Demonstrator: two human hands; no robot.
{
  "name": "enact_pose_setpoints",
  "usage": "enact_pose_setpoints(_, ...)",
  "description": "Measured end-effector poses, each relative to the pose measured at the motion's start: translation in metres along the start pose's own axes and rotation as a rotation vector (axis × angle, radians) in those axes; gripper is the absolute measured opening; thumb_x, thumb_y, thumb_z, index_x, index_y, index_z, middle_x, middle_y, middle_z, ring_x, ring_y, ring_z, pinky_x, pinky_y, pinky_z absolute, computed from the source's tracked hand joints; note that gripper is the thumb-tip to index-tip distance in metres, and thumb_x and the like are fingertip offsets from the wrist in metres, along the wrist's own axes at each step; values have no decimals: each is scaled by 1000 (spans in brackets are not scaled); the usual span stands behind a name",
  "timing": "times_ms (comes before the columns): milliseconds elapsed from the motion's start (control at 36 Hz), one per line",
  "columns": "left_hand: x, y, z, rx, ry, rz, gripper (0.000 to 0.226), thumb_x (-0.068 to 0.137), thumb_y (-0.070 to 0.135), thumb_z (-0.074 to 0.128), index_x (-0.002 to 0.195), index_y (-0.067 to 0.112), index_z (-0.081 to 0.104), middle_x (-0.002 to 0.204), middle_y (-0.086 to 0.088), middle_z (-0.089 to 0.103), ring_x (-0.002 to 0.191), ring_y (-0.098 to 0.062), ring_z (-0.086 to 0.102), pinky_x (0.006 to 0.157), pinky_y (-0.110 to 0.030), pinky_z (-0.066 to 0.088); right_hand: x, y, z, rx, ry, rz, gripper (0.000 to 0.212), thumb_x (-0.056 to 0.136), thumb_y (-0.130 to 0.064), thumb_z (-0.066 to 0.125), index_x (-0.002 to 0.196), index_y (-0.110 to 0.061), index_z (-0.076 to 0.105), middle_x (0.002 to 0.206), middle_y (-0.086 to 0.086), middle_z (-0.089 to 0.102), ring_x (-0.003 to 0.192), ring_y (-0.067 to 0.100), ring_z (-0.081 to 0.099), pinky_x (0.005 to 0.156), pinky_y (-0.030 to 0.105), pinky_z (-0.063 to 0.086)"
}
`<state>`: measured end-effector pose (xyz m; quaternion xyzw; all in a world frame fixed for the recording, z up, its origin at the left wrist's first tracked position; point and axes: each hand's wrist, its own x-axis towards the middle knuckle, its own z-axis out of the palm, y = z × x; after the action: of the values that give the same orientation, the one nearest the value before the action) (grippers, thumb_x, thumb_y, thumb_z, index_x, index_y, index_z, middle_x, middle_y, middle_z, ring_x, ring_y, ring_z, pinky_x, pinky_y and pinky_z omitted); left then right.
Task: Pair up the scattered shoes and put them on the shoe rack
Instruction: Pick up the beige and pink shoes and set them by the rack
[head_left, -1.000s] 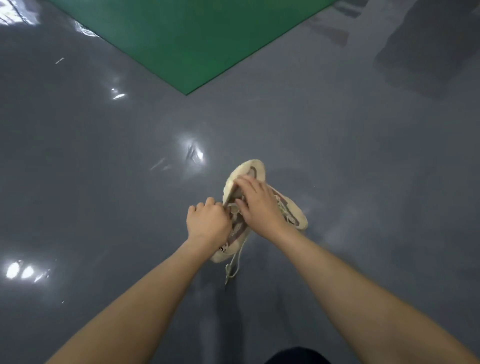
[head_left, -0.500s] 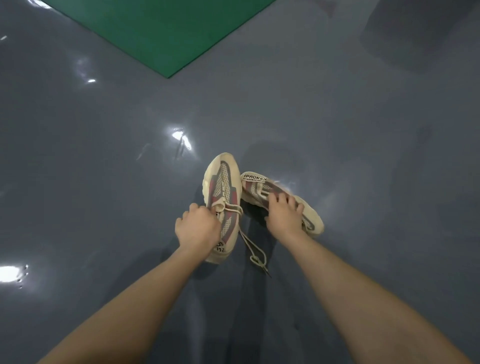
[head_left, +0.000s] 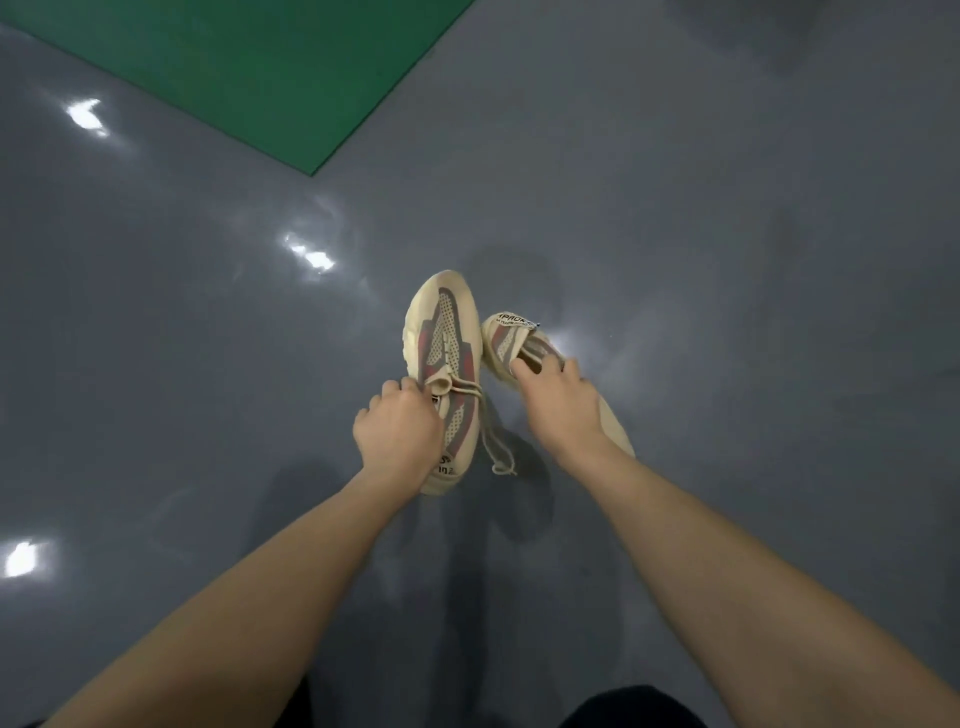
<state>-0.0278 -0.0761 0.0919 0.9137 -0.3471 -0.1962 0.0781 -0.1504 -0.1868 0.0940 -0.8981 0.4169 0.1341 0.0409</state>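
Over a glossy grey floor (head_left: 727, 260), the left hand (head_left: 397, 434) grips one beige-and-red sneaker (head_left: 444, 343) at its collar, laces dangling beside that grip, while the right hand (head_left: 558, 402) holds its mate (head_left: 511, 340).

One head-worn camera looks steeply down, close over the grey floor (head_left: 156, 364).

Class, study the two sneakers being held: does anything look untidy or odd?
A loose lace dangles from the sneaker in the left hand. The other sneaker, gripped by the right hand, points a different way. No damage is visible.
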Motion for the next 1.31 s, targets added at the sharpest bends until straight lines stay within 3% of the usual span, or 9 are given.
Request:
enact_pose_setpoints(333, -86, 85, -215, 242, -77, 200, 19, 94, 12, 36, 106, 6, 49, 107, -9, 58, 91, -26, 61, 68, -30, 34, -109, 13, -215, 134, -12, 183, 41, 86, 0, 43, 123, -17, 37, 117, 15, 51, 104, 35, 50, 64, 36, 37)
enact_pose_setpoints(500, -154, 156, -314, 338, -115, 351, 20, 94, 12, 38, 110, 5, 47, 110, -8, 55, 78, -22, 61, 57, -26, 29, -187, 47, -320, 133, 3, 313, 36, 87, -4, 46, 121, -17, 39, 114, 15, 55, 99, 36, 56, 71, 37, 41)
enact_pose_setpoints(611, -205, 200, -354, 360, -110, 420, 19, 94, 13, 42, 111, 5, 44, 111, -8, 52, 53, -11, 37, 47, -23, 16, -242, 78, -368, 143, 37, 398, 31, 87, -3, 44, 115, -15, 42, 107, 12, 58, 91, 33, 58, 67, 34, 34)
enact_pose_setpoints(750, -267, 253, -387, 369, -127, 530, 19, 94, 11, 41, 111, 5, 44, 111, -10, 53, 84, -22, 63, 58, -27, 33, -312, 120, -416, 157, 72, 473, 31, 86, -1, 42, 113, -15, 41, 105, 13, 59, 88, 31, 58, 70, 34, 34)
enact_pose_setpoints(861, -323, 293, -408, 368, -159, 630, 22, 94, 9, 41, 115, 2, 43, 114, -12, 53, 91, -26, 63, 64, -29, 38, -381, 152, -448, 165, 119, 576, 35, 84, -1, 42, 115, -17, 42, 101, 12, 59, 81, 30, 57, 72, 36, 31)
enact_pose_setpoints(944, -365, 318, -417, 402, -190, 727, 27, 94, 8, 39, 120, 0, 42, 118, -14, 52, 99, -28, 60, 69, -32, 41, -433, 168, -464, 194, 89, 686, 38, 82, -2, 42, 116, -18, 41, 95, 10, 58, 68, 28, 44, 78, 38, 33)
enact_pose_setpoints(1111, -444, 361, -423, 514, -245, 1007, 29, 94, 5, 45, 123, 1, 48, 122, -14, 52, 112, -29, 55, 87, -37, 47, -520, 180, -480, 264, 106, 955, 32, 83, -2, 42, 111, -17, 43, 86, 4, 51, 68, 26, 40, 79, 37, 30)
enact_pose_setpoints(1194, -477, 376, -423, 547, -243, 1104, 29, 93, 5, 45, 121, -1, 44, 122, -14, 54, 110, -29, 58, 85, -35, 48, -558, 176, -482, 347, 106, 1088, 34, 82, -1, 40, 113, -16, 44, 90, 5, 51, 78, 29, 52, 92, 42, 34)
enact_pose_setpoints(1306, -535, 385, -424, 547, -305, 1285, 31, 93, 8, 44, 123, -1, 42, 123, -14, 55, 111, -29, 58, 86, -35, 46, -626, 159, -482, 396, 120, 1319, 38, 83, -2, 38, 118, -17, 43, 100, 6, 55, 67, 26, 42, 90, 42, 34)
